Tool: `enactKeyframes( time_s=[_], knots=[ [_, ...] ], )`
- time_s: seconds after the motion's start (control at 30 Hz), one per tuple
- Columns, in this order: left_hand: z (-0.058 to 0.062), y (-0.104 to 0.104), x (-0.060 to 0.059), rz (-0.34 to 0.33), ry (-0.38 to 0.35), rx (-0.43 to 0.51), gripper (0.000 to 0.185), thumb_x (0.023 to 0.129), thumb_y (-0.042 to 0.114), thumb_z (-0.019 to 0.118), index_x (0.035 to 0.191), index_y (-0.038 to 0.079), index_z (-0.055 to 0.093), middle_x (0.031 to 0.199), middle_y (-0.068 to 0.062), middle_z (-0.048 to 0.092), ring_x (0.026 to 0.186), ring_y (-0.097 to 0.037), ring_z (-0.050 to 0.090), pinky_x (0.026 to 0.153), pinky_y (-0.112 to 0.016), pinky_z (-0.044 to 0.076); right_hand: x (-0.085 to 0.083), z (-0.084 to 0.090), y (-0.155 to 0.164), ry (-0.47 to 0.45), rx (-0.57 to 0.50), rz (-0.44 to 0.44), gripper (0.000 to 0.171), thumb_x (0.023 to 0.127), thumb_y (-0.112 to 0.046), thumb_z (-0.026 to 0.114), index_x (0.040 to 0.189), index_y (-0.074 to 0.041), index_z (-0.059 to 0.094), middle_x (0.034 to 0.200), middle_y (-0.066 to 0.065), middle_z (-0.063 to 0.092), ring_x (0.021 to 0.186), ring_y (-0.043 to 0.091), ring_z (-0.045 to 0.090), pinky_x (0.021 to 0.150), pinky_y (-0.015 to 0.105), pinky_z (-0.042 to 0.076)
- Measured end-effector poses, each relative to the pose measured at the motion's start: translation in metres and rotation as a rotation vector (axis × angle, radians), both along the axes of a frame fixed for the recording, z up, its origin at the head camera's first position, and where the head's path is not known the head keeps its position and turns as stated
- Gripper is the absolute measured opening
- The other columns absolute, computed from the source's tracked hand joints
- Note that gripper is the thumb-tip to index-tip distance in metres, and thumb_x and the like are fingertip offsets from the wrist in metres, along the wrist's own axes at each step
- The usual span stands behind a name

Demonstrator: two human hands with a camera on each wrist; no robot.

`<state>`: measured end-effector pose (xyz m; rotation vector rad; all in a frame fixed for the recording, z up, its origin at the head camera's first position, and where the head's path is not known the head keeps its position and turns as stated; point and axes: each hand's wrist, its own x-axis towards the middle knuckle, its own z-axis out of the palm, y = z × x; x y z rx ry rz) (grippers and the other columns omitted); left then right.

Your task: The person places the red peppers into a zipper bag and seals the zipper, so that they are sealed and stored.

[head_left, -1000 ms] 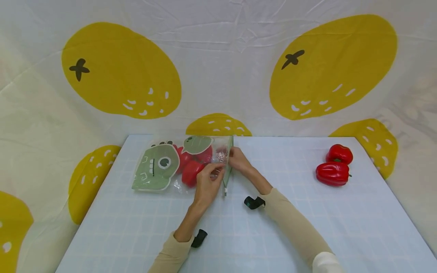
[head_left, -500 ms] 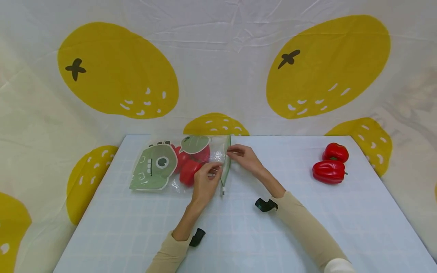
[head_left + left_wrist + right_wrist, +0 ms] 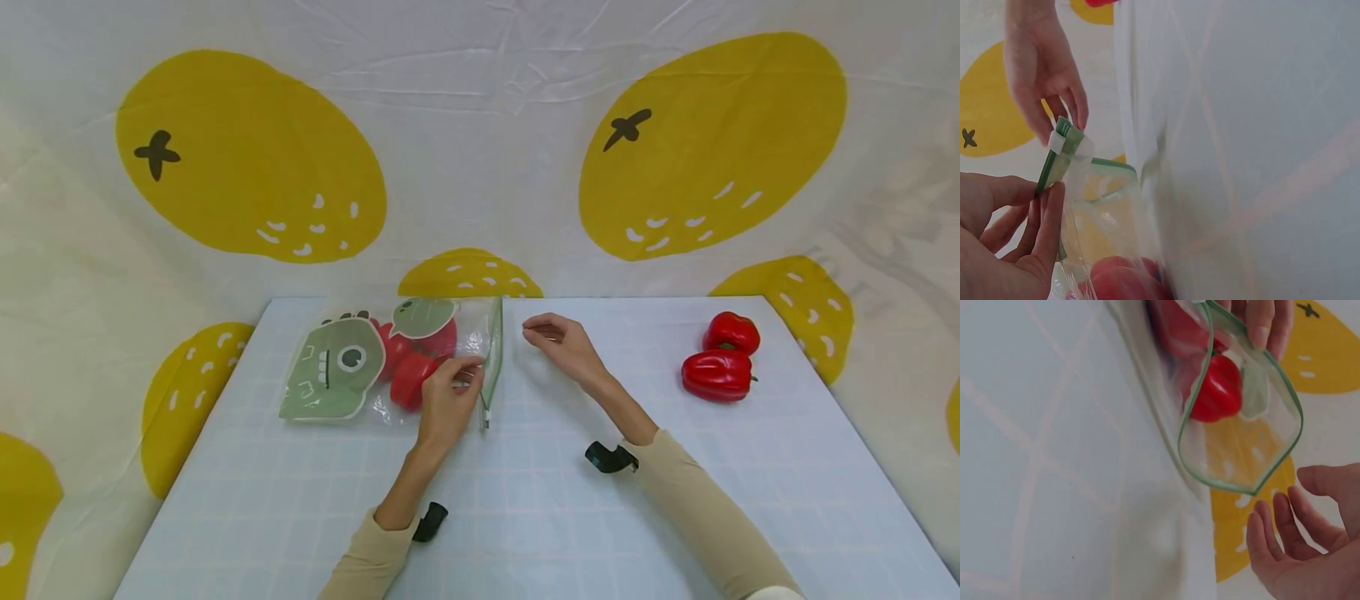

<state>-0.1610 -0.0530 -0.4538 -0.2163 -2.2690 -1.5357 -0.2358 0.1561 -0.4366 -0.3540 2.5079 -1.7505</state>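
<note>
Fingers (image 3: 1052,219) bent, the left hand (image 3: 449,404) pinches the bag (image 3: 330,375).

My head view looks forward and down at the bag (image 3: 337,387) from farthest off; my wrist views sit close to its mouth (image 3: 1229,487), left facing across it, right looking in, both sharing it.

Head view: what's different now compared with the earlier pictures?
The right hand has come away from the open edge of the clear bag, moving rightward, and now holds nothing. Unchanged: the left hand pinches the bag's edge, red peppers lie inside, and two loose peppers sit at the table's right.
</note>
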Motion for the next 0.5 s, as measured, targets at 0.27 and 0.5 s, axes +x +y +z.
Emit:
enactKeyframes(
  time_s=[0.27,0.5],
  knots=[
    [-0.002,-0.001,-0.001,0.005,0.000,0.009,0.015,0.083,0.004,0.070,0.098,0.006,0.072,0.086,-0.002,0.068,0.074,-0.014,0.065,0.065,-0.024,0.056,0.021,0.032,0.015,0.025,0.002,-0.053,0.030,0.091,-0.017,0.064,0.114,0.004,0.062,0.112,0.016,0.064,0.105,0.028,0.059,0.094,0.037,0.047],
    [0.000,-0.001,-0.001,0.000,-0.004,0.014,0.015,0.083,0.005,0.071,0.098,0.005,0.071,0.086,-0.004,0.068,0.075,-0.015,0.065,0.066,-0.025,0.056,0.030,0.038,0.031,0.057,0.035,-0.129,0.031,0.092,-0.019,0.062,0.114,0.003,0.062,0.111,0.015,0.064,0.103,0.026,0.059,0.096,0.039,0.046]
  ],
)
